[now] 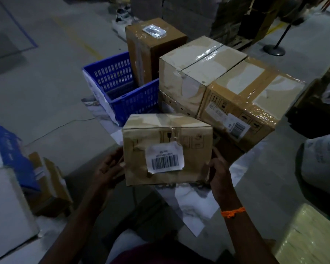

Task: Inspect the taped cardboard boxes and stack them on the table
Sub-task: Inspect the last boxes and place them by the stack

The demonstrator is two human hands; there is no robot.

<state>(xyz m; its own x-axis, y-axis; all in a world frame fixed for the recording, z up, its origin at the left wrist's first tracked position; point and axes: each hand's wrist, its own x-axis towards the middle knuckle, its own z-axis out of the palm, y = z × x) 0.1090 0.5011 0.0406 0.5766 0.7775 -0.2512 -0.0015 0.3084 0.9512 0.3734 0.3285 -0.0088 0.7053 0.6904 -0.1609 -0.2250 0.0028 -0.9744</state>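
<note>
A small taped cardboard box [167,147] with a white barcode label on its near face is held up above the marble-patterned table [194,204]. My left hand [108,168] grips its left side and my right hand [218,171] grips its right side. Behind it, two larger taped boxes sit side by side on lower boxes: a pale one [191,73] and a brown one [250,100] with a barcode label. A tall brown box [151,48] stands further back.
A blue plastic crate [120,88] sits on the table's left, before the tall box. To the left are a blue-and-white carton [6,149] and a brown box [48,181]. A yellowish wrapped block [311,237] lies bottom right, a white sack [324,161] at right.
</note>
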